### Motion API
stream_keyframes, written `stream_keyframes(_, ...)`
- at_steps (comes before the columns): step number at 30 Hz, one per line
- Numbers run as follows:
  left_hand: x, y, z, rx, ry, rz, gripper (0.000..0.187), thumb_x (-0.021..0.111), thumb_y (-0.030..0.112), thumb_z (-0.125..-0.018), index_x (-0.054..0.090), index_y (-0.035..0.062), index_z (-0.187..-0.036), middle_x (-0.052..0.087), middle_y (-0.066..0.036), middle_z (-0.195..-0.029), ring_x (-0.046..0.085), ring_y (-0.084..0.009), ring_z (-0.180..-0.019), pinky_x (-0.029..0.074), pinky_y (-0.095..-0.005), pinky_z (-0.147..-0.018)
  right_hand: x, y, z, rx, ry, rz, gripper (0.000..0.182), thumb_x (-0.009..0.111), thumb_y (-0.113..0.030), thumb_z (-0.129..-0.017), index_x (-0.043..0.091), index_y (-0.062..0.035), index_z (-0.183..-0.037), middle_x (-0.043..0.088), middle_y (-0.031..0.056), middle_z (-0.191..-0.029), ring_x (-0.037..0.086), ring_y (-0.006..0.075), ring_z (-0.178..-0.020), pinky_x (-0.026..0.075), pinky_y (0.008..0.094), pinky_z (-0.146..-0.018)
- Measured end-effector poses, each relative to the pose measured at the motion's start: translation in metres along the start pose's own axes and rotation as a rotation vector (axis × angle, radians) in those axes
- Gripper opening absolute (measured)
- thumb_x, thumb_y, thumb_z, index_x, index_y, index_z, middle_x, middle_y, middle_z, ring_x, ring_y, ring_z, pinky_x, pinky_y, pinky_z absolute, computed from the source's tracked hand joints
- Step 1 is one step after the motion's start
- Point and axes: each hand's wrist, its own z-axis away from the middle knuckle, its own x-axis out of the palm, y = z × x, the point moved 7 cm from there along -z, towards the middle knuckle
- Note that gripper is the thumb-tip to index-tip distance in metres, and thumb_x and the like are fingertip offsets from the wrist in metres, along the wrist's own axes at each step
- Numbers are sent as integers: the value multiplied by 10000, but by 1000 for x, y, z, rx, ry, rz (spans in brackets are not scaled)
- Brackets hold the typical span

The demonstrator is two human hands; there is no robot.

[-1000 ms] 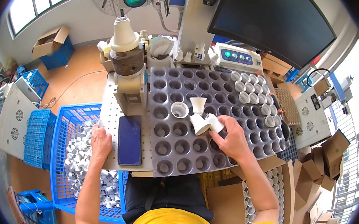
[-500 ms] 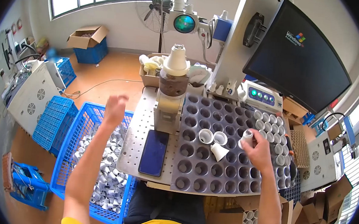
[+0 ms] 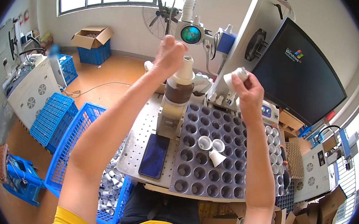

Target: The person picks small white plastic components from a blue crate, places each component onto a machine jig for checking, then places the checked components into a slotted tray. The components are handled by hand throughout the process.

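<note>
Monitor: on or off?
On: the monitor shows a Windows logo lit against its dark screen.

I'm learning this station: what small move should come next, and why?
Perhaps the right hand should bring its white piece toward the cone-topped stand: the piece is held clear of the dark tray, and the left hand is at the stand's top.

Grip of the left hand [image 3: 168, 56] unclear, blue basket [image 3: 86, 118] partly behind left arm [image 3: 109, 127].
</note>
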Motion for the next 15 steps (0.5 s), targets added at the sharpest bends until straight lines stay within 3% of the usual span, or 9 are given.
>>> stream_keyframes(2,19,8,3,-29,-110,-103,217,498,99,-811,713,96,-780,530,-112,-1014,430,-278,-968,356,-338,-942,24,-3,-14,-13,-21,-24,281,689,-164,-840,622,40,-1020,662,68,-892,594,94,-796,476,236,-725)
stream_keyframes(5,18,5,3,-45,-43,-178,168,564,126,-775,713,155,-704,583,-87,-964,422,-270,-945,350,-340,-920,64,4,-28,-1,-69,-53,267,690,-168,-842,636,40,-1000,672,81,-883,600,99,-788,479,240,-724)
stream_keyframes(8,-44,4,14,23,94,-257,134,593,150,-740,701,163,-663,615,-28,-785,414,-241,-929,351,-333,-873,102,13,-23,40,-194,-74,282,691,-188,-847,639,42,-1000,679,92,-896,609,106,-797,486,247,-724)
stream_keyframes(10,-85,-12,39,62,188,-317,161,582,172,-753,687,178,-631,643,-47,-723,508,-227,-880,348,-341,-796,122,20,-13,20,-282,-39,332,694,-234,-853,634,51,-1011,683,100,-901,618,117,-807,496,256,-721)
stream_keyframes(12,-112,-69,74,128,288,-298,160,558,158,-742,672,154,-629,654,19,-629,556,-159,-619,358,-324,-745,125,21,-5,44,-255,-7,346,690,-247,-858,632,56,-1015,683,102,-901,618,119,-804,496,260,-723)
stream_keyframes(13,-122,-98,97,17,238,-330,171,544,156,-742,682,158,-641,647,6,-608,574,-178,-599,378,-336,-718,127,22,-3,58,-245,10,353,687,-254,-861,630,58,-1017,683,103,-902,619,120,-802,496,261,-723)
stream_keyframes(14,-128,-159,126,-207,163,10,190,524,146,-749,680,123,-643,646,-44,-612,576,-188,-604,396,-363,-693,127,24,-1,52,-236,27,375,673,-283,-874,627,59,-1023,683,103,-894,616,118,-793,494,259,-728)
stream_keyframes(15,-136,-173,159,-90,287,-298,225,482,123,-767,647,53,-630,616,-97,-595,551,-230,-577,411,-391,-682,129,28,1,60,-243,11,385,668,-290,-876,621,54,-1043,680,108,-915,615,121,-811,492,262,-739)
